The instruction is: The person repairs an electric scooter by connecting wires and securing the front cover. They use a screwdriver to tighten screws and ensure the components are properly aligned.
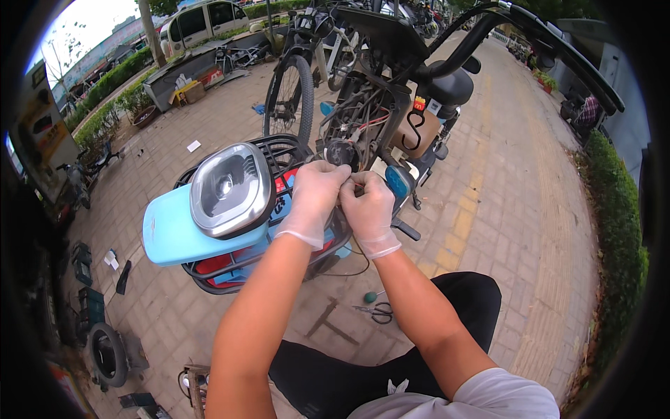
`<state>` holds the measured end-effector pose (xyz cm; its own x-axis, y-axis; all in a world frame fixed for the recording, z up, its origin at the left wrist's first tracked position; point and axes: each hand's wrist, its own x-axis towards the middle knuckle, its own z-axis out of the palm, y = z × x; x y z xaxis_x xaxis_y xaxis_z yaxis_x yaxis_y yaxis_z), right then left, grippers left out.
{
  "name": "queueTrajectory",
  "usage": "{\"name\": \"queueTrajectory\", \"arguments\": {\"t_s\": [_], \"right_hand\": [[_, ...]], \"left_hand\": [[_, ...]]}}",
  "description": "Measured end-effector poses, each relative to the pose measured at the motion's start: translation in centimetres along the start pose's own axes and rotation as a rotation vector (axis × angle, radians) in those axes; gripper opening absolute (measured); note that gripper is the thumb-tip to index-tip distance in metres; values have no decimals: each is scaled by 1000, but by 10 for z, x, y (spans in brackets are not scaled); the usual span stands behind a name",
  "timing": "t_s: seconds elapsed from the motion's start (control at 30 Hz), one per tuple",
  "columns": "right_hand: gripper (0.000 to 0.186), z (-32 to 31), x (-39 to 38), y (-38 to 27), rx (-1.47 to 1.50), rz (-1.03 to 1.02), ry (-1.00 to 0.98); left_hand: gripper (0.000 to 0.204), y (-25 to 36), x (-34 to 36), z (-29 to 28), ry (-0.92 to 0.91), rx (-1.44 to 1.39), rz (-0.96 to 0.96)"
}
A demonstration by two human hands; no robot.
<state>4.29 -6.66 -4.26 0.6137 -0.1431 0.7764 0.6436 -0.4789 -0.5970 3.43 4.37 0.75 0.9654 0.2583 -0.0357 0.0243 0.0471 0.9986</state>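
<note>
Both my hands wear thin translucent gloves and meet at the front of an electric scooter whose wiring (pixel 363 119) lies bare. My left hand (pixel 317 195) has its fingertips pinched together, nearly touching those of my right hand (pixel 368 206), which is closed too. Whatever they pinch is small and mostly hidden by the fingers. To the left, a headlight (pixel 229 187) with a clear lens rests on a light blue panel (pixel 164 227), both on top of a black wire basket (pixel 202 285). A blue turn signal (pixel 398 181) sits just right of my right hand.
Scissors (pixel 382 313) and a green-handled screwdriver (pixel 370 297) lie on the paving below. A bicycle wheel (pixel 301 91) stands behind the basket. The scooter's handlebar (pixel 474 42) reaches overhead to the right. A loose tyre (pixel 105 356) is at lower left, a hedge (pixel 614 209) far right.
</note>
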Motion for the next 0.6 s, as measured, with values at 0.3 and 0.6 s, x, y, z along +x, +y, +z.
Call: {"name": "queueTrajectory", "arguments": {"t_s": [0.3, 0.6], "right_hand": [[13, 7, 0, 5, 5, 2, 24], [20, -26, 0, 5, 268, 157, -200]], "left_hand": [[27, -4, -5, 9, 159, 157, 115], [24, 11, -17, 13, 106, -42, -38]]}}
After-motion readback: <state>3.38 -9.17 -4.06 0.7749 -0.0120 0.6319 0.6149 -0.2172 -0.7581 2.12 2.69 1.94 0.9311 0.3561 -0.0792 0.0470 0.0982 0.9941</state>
